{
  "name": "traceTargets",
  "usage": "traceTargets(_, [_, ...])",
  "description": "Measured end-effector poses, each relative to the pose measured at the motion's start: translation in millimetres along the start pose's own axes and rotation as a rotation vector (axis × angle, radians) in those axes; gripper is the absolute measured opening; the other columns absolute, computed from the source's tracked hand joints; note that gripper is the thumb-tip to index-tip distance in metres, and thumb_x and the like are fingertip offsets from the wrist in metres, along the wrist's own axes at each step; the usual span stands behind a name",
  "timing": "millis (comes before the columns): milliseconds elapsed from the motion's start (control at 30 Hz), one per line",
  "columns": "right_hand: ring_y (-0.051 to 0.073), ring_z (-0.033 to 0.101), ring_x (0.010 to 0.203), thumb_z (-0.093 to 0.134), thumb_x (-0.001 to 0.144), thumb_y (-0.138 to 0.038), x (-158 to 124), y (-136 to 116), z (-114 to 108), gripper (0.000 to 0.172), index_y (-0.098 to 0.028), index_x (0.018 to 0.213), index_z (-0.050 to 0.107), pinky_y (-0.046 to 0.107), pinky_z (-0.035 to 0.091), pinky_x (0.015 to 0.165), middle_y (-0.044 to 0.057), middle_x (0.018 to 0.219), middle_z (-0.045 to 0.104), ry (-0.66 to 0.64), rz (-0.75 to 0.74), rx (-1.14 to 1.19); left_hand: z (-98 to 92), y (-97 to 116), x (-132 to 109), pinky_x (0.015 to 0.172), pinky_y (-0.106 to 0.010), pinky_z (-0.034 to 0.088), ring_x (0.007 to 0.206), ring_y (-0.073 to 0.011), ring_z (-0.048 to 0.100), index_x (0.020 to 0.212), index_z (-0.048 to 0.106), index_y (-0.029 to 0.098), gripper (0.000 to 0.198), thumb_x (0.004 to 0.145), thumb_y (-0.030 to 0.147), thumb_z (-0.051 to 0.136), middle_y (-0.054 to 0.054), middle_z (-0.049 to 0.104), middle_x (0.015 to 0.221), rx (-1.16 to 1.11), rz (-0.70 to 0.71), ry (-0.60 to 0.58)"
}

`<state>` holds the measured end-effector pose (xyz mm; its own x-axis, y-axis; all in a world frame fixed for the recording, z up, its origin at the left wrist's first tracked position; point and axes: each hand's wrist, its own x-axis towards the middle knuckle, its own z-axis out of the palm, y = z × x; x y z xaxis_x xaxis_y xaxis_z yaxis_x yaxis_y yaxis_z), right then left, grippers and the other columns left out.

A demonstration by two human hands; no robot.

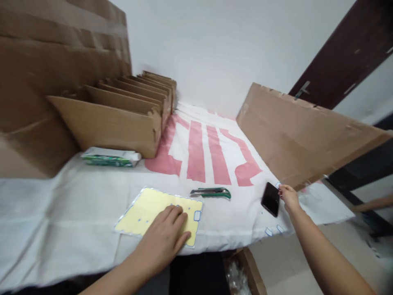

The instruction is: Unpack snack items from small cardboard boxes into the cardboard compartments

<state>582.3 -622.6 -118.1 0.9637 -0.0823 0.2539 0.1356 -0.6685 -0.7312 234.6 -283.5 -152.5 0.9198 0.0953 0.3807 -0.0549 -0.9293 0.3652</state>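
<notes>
My left hand (168,229) lies flat, fingers spread, on a yellow sheet (144,209). The sheet has a blue-marked edge, small blue dots and a small blue-outlined cutout on its right side. Just beyond the sheet rests a utility knife (211,192) with a green handle, its tip toward the left. My right hand (288,197) is at the table's right side, thumb and finger pinched on a small blue-edged scrap (278,185). A dark phone (270,199) lies right beside those fingers. Two similar blue-edged scraps (268,232) are near the table's front edge.
A cardboard box with several dividers (119,123) stands at the back left, with a green-and-white packet (110,157) before it. A cardboard panel (301,131) leans along the right. The white cloth (86,205) has red print. Another person's arm (374,203) shows at far right.
</notes>
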Motion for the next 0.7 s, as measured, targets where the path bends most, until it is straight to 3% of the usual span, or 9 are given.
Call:
traceTargets(133, [0.013, 0.049, 0.055, 0.061, 0.071, -0.049, -58.4, -72.6, 45.7, 0.032, -0.019, 0.063, 0.056, 0.025, 0.039, 0.055, -0.003, 0.055, 0.053, -0.346, -0.233, 0.081, -6.8, 2.9, 1.1, 0.087, -0.040, 0.046, 0.094, -0.0219, 0.051, 0.083, 0.058, 0.017, 0.019, 0.090, 0.016, 0.040, -0.008, 0.059, 0.093, -0.057, -0.019, 0.024])
traceTargets(200, [0.014, 0.050, 0.060, 0.054, 0.078, -0.044, -97.1, -118.2, 65.5, 0.027, -0.020, 0.067, 0.056, 0.025, 0.039, 0.058, -0.001, 0.064, 0.057, -0.586, -0.534, 0.062, -6.5, 1.9, -0.1, 0.084, -0.039, 0.048, 0.091, -0.0213, 0.051, 0.081, 0.057, 0.016, 0.020, 0.089, 0.012, 0.040, -0.008, 0.059, 0.089, -0.069, -0.016, 0.034])
traceTargets(300, [0.013, 0.052, 0.064, 0.050, 0.082, -0.031, -155.2, -177.1, 93.4, 0.018, -0.020, 0.070, 0.057, 0.025, 0.039, 0.060, 0.000, 0.070, 0.059, -0.832, -0.805, -0.068, -3.3, -0.4, -3.3, 0.079, -0.037, 0.049, 0.089, -0.0211, 0.051, 0.078, 0.057, 0.016, 0.020, 0.088, 0.009, 0.041, -0.008, 0.058, 0.086, -0.058, -0.006, 0.042])
traceTargets(367, [0.014, 0.055, 0.067, 0.054, 0.079, -0.024, -184.0, -200.6, 111.9, 0.010, -0.021, 0.071, 0.059, 0.025, 0.038, 0.060, 0.001, 0.074, 0.063, -0.912, -0.922, -0.216, -1.7, -2.0, -5.2, 0.079, -0.037, 0.049, 0.089, -0.0210, 0.051, 0.078, 0.057, 0.015, 0.019, 0.087, 0.008, 0.041, -0.008, 0.058, 0.086, -0.043, -0.002, 0.035])
traceTargets(433, [0.015, 0.055, 0.061, 0.063, 0.071, -0.021, -199.3, -210.9, 129.2, 0.010, -0.021, 0.063, 0.059, 0.024, 0.036, 0.055, 0.001, 0.067, 0.063, -0.958, -0.960, -0.374, -1.9, -3.7, -6.3, 0.078, -0.036, 0.049, 0.088, -0.0207, 0.051, 0.079, 0.057, 0.015, 0.017, 0.087, 0.009, 0.043, -0.008, 0.058, 0.087, -0.035, 0.006, 0.018])
traceTargets(533, [0.014, 0.052, 0.051, 0.077, 0.056, -0.024, -200.0, -212.1, 148.6, 0.027, -0.021, 0.049, 0.052, 0.024, 0.031, 0.048, -0.001, 0.049, 0.054, -0.959, -0.921, -0.465, -5.0, -5.2, -6.5, 0.077, -0.036, 0.048, 0.086, -0.0206, 0.050, 0.078, 0.056, 0.016, 0.016, 0.087, 0.012, 0.044, -0.008, 0.057, 0.087, -0.015, 0.024, -0.012])
traceTargets(633, [0.014, 0.051, 0.049, 0.084, 0.045, -0.028, -192.8, -209.1, 155.0, 0.037, -0.022, 0.045, 0.048, 0.024, 0.031, 0.047, -0.003, 0.045, 0.051, -0.935, -0.869, -0.442, -9.2, -4.5, -5.3, 0.077, -0.037, 0.045, 0.086, -0.0217, 0.050, 0.083, 0.058, 0.016, 0.014, 0.087, 0.014, 0.045, -0.008, 0.057, 0.088, 0.028, 0.030, -0.051])
traceTargets(700, [0.014, 0.050, 0.049, 0.083, 0.048, -0.027, -191.6, -206.2, 150.7, 0.033, -0.022, 0.047, 0.051, 0.023, 0.031, 0.048, -0.003, 0.047, 0.053, -0.941, -0.842, -0.399, -11.9, -2.9, -3.8, 0.078, -0.038, 0.044, 0.090, -0.0235, 0.049, 0.097, 0.058, 0.017, 0.014, 0.086, 0.018, 0.049, -0.008, 0.058, 0.094, 0.056, 0.034, -0.082])
